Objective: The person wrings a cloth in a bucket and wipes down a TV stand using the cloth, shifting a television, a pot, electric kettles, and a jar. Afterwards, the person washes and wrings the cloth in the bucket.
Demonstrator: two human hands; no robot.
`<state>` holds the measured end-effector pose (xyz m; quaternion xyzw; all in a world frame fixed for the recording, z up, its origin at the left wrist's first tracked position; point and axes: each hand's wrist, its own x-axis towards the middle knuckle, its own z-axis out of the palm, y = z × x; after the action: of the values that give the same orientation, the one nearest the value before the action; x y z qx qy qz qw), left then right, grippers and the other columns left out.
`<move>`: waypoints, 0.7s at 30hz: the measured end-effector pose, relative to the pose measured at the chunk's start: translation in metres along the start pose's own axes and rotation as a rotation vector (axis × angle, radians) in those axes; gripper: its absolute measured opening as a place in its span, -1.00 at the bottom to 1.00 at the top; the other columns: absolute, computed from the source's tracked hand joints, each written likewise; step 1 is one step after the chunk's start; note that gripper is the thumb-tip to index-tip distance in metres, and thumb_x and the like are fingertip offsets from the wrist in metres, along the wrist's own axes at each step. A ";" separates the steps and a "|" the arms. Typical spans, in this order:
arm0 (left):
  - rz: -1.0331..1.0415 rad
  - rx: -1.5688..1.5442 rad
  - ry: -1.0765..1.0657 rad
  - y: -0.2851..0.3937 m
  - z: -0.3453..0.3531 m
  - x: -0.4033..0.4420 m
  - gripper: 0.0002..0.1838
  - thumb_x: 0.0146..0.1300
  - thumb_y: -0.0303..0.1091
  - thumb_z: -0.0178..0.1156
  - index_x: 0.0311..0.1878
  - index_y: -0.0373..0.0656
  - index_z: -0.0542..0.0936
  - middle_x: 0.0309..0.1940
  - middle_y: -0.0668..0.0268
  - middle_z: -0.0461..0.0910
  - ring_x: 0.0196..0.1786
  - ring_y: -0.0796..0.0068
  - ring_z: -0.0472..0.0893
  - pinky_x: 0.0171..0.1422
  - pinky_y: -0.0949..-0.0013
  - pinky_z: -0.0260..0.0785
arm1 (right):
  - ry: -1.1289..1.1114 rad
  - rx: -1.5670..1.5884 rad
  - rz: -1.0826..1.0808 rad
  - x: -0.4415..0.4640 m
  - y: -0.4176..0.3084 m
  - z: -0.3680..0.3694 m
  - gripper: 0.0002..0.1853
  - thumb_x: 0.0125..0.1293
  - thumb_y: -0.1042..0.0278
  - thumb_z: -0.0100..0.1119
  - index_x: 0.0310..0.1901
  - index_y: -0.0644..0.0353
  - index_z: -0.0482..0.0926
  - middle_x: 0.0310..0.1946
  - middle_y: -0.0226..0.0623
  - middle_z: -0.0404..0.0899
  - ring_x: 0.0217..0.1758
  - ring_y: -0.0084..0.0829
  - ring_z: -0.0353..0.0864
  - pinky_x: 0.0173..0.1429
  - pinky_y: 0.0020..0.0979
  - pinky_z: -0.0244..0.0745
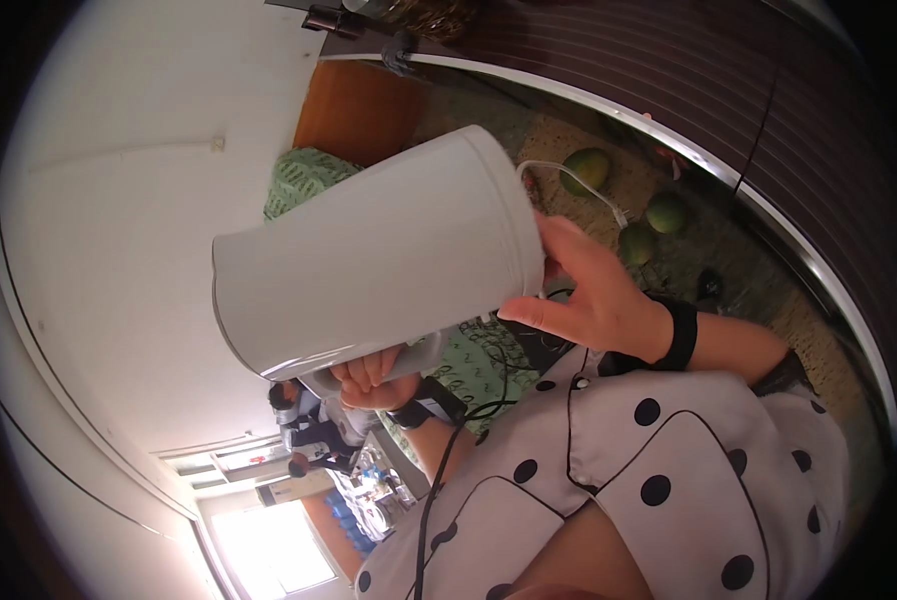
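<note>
A large white kettle [368, 260], jug-shaped, lies tilted across the middle of the view. Its wider end points left and its ribbed end faces right. My left hand [373, 380] has its fingers wrapped round the grey handle [423, 362] on the lower side. At the right end, my right hand [588, 290] grips the kettle, thumb below and fingers partly hidden behind it. A white cord [573, 170] runs out from behind that end to a small connector. The kettle's far side is hidden.
Green round fruits [666, 212] lie beyond my right hand. A dark ribbed panel [708, 90] with a bright metal edge curves across the upper right. Green patterned cloth [303, 180] shows behind the kettle. Black cords [438, 480] hang near my left arm. People [313, 430] are in the distance.
</note>
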<state>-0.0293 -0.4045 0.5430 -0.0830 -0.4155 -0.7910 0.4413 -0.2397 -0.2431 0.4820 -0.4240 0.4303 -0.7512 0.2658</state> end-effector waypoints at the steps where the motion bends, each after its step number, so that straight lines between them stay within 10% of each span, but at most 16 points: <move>1: -0.019 0.074 -0.044 -0.005 0.005 0.002 -0.68 0.12 -0.45 0.13 -0.60 0.14 0.22 -0.79 0.70 0.22 -0.70 0.90 0.21 -0.49 0.73 0.16 | -0.004 -0.029 0.051 0.001 0.002 -0.003 -0.26 0.18 0.22 0.31 0.30 0.37 0.21 -0.05 -0.08 0.48 -0.07 -0.34 0.49 -0.06 -0.42 0.51; 11: -0.205 0.578 -0.041 -0.043 0.036 0.004 -0.54 -0.06 -0.15 0.49 -0.37 -0.14 0.36 -0.49 0.30 0.39 -0.34 0.39 0.43 -0.18 0.28 0.31 | 0.175 0.841 0.501 0.003 0.091 -0.019 -0.48 0.31 0.07 0.18 0.16 0.24 0.35 0.06 -0.30 0.49 0.06 -0.50 0.48 0.14 -0.41 0.36; 21: -0.272 0.653 0.022 -0.045 -0.011 -0.004 -0.13 -0.03 0.21 0.37 0.14 -0.29 0.34 -0.01 0.27 0.46 0.09 0.40 0.44 0.20 0.30 0.27 | 0.146 0.788 0.555 0.007 0.111 -0.024 -0.46 0.40 -0.21 -0.21 0.19 0.02 0.36 0.01 -0.48 0.51 -0.02 -0.57 0.45 0.00 -0.44 0.32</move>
<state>-0.0588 -0.3978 0.5081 0.1272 -0.6490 -0.6687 0.3399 -0.2599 -0.2921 0.3816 -0.1066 0.2276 -0.7855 0.5656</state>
